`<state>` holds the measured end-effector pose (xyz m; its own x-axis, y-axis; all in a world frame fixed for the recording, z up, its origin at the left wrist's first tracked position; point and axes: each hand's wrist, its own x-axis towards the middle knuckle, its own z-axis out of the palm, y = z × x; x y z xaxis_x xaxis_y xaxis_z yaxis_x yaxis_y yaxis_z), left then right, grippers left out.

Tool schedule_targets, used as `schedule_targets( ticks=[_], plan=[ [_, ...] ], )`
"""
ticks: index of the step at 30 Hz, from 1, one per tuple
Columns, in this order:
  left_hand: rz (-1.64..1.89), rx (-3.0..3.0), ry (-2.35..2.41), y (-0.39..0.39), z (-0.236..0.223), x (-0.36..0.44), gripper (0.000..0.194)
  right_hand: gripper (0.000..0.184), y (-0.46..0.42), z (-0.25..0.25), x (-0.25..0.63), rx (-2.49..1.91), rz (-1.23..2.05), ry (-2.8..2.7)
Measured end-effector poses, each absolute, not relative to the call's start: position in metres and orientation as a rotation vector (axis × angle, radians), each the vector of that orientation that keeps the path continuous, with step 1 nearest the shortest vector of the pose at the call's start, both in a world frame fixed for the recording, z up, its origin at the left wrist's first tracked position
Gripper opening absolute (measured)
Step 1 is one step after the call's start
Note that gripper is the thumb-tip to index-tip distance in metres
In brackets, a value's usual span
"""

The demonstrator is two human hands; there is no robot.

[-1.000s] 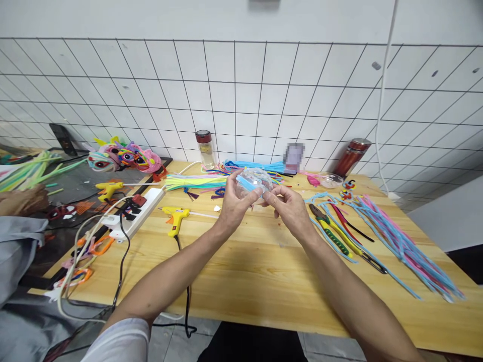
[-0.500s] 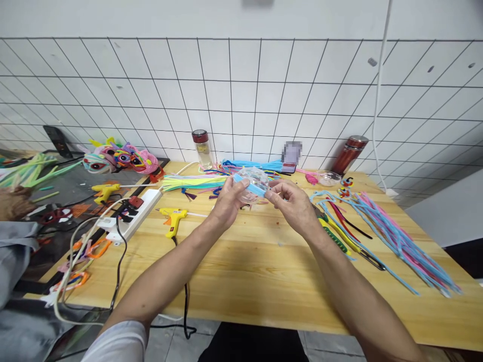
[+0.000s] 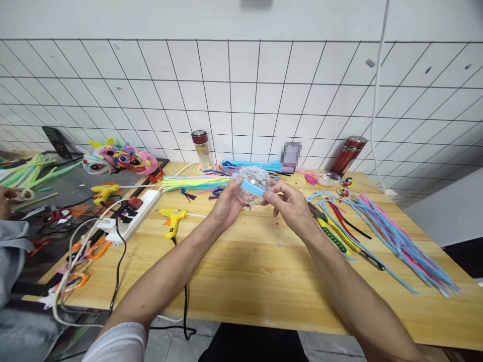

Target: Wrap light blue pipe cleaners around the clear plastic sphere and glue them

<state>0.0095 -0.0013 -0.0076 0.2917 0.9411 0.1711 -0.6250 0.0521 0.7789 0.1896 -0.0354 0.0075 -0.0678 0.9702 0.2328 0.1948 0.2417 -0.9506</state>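
Table (image 3: 256, 281): wood.
Left hand (image 3: 228, 202): clamped on clear piece (image 3: 259, 176).
Right hand (image 3: 289, 205): pinching blue strip (image 3: 253, 187).
Handling: I judge light, slippery; cradle edges.

Left on the surface (image 3: 241, 291) it's the power strip (image 3: 145, 212), then the nearer glue gun (image 3: 172, 221), the band (image 3: 253, 188) up between left hand (image 3: 227, 203) and right hand (image 3: 290, 202), pliers (image 3: 334, 237) right, stems (image 3: 400, 244) farther right, bottle (image 3: 203, 152) back left, flask (image 3: 347, 157) back right!

Tabletop (image 3: 249, 271): smooth wood, faint sheen. Held dome (image 3: 260, 177): clear, glossy, plastic-looking. Fuzzy stems (image 3: 405, 246) near right edge: matt, soft-looking pile.
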Motion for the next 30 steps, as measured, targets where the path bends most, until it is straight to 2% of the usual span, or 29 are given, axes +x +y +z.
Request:
schedule_targets(
  ticks=[10, 20, 22, 27, 30],
  plan=[
    [1.562, 0.886, 0.736, -0.009, -0.025, 0.018, 0.077, 0.047, -0.031, 0.003, 0.187, -1.152, 0.978, -1.414],
    [1.521, 0.878, 0.672, 0.0, -0.021, 0.014, 0.064, 0.043, -0.033, -0.002, 0.184, -1.157, 0.993, -1.386],
    [1.516, 0.901, 0.691, 0.0, -0.022, 0.014, 0.07, 0.043, -0.033, -0.004, 0.182, -1.161, 0.979, -1.387],
    [1.535, 1.06, 0.755, -0.005, -0.03, 0.018, 0.105, 0.047, -0.034, -0.008, 0.179, -1.172, 0.859, -1.456],
    [1.532, 1.091, 0.782, -0.005, -0.032, 0.018, 0.108, 0.045, -0.033, -0.008, 0.18, -1.187, 0.819, -1.496]
  ],
)
